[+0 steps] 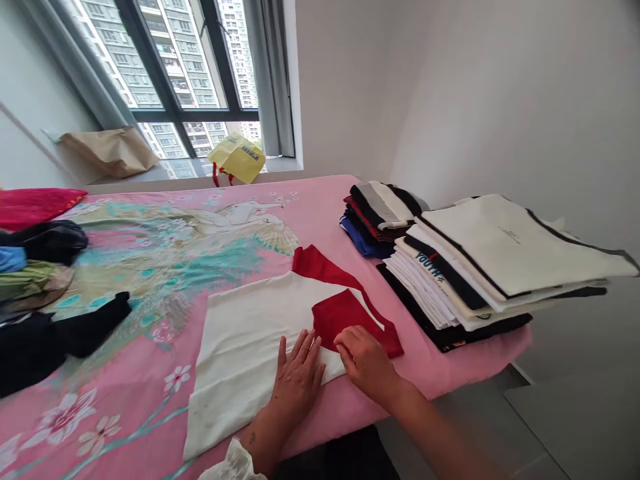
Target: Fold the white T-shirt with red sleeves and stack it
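Observation:
A white shirt with red sleeves lies flat on the pink bedspread, its body white and its sleeve parts red. One red sleeve is folded in over the white body. My left hand rests flat on the white cloth beside that sleeve, fingers stretched out. My right hand is closed in a pinch at the shirt's near edge, where red meets white. The cloth between its fingertips is mostly hidden by the hand.
Folded clothes are stacked at the right, with a white, black-edged garment on top overhanging. Smaller folded clothes sit behind. Loose dark clothes lie at the left. A yellow bag and brown paper bag are by the window.

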Demonstrator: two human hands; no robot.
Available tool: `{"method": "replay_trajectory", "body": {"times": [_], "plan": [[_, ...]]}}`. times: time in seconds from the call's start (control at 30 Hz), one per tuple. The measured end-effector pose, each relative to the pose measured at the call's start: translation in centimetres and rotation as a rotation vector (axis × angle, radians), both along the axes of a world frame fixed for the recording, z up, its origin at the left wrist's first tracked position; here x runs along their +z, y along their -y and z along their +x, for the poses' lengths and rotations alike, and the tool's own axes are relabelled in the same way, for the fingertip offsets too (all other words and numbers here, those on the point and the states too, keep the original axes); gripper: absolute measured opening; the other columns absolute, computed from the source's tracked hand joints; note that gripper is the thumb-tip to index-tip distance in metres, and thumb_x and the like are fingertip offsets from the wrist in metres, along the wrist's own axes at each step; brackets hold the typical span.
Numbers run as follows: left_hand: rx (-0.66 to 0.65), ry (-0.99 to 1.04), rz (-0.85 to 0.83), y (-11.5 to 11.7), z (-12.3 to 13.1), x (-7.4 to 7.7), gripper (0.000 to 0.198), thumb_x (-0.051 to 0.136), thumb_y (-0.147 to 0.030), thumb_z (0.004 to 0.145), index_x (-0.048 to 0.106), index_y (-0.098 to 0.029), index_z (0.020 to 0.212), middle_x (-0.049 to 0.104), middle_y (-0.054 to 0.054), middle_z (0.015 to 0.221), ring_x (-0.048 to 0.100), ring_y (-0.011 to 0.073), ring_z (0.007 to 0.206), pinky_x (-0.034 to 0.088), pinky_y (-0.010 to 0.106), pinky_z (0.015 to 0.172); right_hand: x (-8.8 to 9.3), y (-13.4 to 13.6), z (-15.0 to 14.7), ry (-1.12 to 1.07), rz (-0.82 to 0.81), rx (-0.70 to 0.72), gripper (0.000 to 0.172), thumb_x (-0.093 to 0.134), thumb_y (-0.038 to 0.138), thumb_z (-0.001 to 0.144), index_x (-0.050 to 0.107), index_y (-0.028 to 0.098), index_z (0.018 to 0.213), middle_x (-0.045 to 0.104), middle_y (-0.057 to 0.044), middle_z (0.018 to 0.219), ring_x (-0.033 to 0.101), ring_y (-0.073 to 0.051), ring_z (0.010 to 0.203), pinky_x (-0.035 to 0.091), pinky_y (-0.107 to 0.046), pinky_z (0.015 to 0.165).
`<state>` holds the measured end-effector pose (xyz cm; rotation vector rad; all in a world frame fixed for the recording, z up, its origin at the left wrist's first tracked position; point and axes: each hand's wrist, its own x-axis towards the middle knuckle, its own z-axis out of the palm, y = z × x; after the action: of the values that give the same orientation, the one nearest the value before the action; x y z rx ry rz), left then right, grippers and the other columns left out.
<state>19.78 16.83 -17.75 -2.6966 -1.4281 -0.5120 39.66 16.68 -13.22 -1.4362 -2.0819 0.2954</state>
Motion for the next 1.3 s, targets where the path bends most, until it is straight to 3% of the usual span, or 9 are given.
{"method": "replay_trajectory", "body": {"times": [0.13, 0.3, 0.47, 0.6, 0.7, 0.83, 1.0, 1.17, 1.3], "plan": [[0.079, -0.1, -0.021, 2.9, -5.6, 0.6, 0.049, 0.037, -0.033, 0.094, 0.036, -0.021, 0.142, 0.034, 0.008, 0.15, 0.029, 0.0239, 0.139, 0.001, 0.052, 0.116, -3.3, -1.2, -2.4, 0.05, -0.02, 0.13, 0.024, 0.042, 0.02, 0.09, 0.059, 0.02, 0.107, 0.062, -0.009, 0.112, 0.054, -0.023, 0.111, 0.043, -0.043, 0.098], [0.33, -0.166, -0.075, 5.5, -14.4, -1.4, 0.06, 0.044, -0.051, 0.088, 0.037, -0.026, 0.142, 0.034, 0.01, 0.15, 0.031, 0.0309, 0.137, 0.0, 0.059, 0.112, -8.2, -2.5, -2.0, 0.237, -0.045, 0.087, 0.046, 0.043, 0.034, 0.09, 0.045, 0.019, 0.134, 0.045, -0.011, 0.141, 0.037, -0.027, 0.133, 0.03, -0.053, 0.109], [0.439, -0.123, -0.144, 6.1, -17.7, -1.9, 0.06, 0.042, -0.048, 0.089, 0.033, -0.026, 0.144, 0.03, 0.008, 0.152, 0.026, 0.0294, 0.14, 0.006, 0.06, 0.112, -6.8, -0.9, -3.1, 0.268, -0.003, 0.111, 0.053, 0.041, 0.038, 0.093, 0.035, 0.019, 0.142, 0.035, -0.01, 0.148, 0.026, -0.025, 0.139, 0.027, -0.05, 0.111], [0.427, -0.03, -0.261, 5.3, -19.5, -1.7, 0.055, 0.042, -0.049, 0.088, 0.041, -0.028, 0.139, 0.04, 0.007, 0.147, 0.035, 0.0296, 0.135, 0.025, 0.058, 0.108, -6.0, -0.2, -4.0, 0.271, -0.047, 0.223, 0.046, 0.047, 0.034, 0.09, 0.045, 0.023, 0.135, 0.046, -0.009, 0.14, 0.039, -0.026, 0.132, 0.034, -0.05, 0.107], [0.481, 0.111, -0.221, 1.8, -21.6, -1.1, 0.05, 0.041, -0.047, 0.089, 0.052, -0.02, 0.13, 0.051, 0.011, 0.137, 0.046, 0.0254, 0.127, 0.038, 0.045, 0.104, -5.2, -2.0, -3.8, 0.194, -0.03, 0.149, 0.033, 0.046, 0.03, 0.091, 0.056, 0.022, 0.121, 0.056, -0.009, 0.129, 0.046, -0.024, 0.125, 0.04, -0.047, 0.103], [0.533, 0.169, -0.177, -6.5, -23.8, -0.1, 0.044, 0.039, -0.035, 0.09, 0.055, -0.013, 0.124, 0.057, 0.013, 0.129, 0.049, 0.0232, 0.122, 0.037, 0.039, 0.106, -2.9, -6.8, -4.5, 0.163, 0.055, 0.085, 0.025, 0.045, 0.023, 0.09, 0.062, 0.019, 0.108, 0.063, -0.009, 0.117, 0.053, -0.024, 0.116, 0.042, -0.046, 0.1], [0.569, 0.151, -0.215, -15.8, -24.6, -0.8, 0.043, 0.047, -0.029, 0.085, 0.054, -0.018, 0.126, 0.052, 0.012, 0.134, 0.044, 0.0255, 0.127, 0.036, 0.041, 0.105, -1.6, -9.5, -9.1, 0.302, 0.011, 0.294, 0.033, 0.043, 0.016, 0.088, 0.059, 0.015, 0.117, 0.056, -0.011, 0.129, 0.044, -0.027, 0.127, 0.033, -0.049, 0.108], [0.586, 0.163, -0.255, -19.7, -25.3, -2.6, 0.025, 0.053, -0.037, 0.081, 0.067, -0.025, 0.098, 0.062, 0.006, 0.114, 0.053, 0.0256, 0.112, 0.039, 0.04, 0.095, -3.3, -9.7, -14.5, 0.383, -0.214, 0.653, 0.052, 0.043, 0.039, 0.092, 0.04, 0.019, 0.14, 0.032, -0.008, 0.15, 0.022, -0.025, 0.14, 0.014, -0.047, 0.116], [0.668, 0.21, -0.235, -20.4, -25.8, -4.1, 0.03, 0.044, -0.043, 0.085, 0.065, -0.022, 0.084, 0.062, 0.006, 0.098, 0.055, 0.0244, 0.098, 0.039, 0.041, 0.089, -5.3, -13.9, -16.9, 0.39, -0.324, 0.647, 0.069, 0.038, 0.057, 0.091, 0.027, 0.019, 0.146, 0.017, -0.009, 0.155, 0.01, -0.023, 0.143, 0.003, -0.046, 0.117]]}}
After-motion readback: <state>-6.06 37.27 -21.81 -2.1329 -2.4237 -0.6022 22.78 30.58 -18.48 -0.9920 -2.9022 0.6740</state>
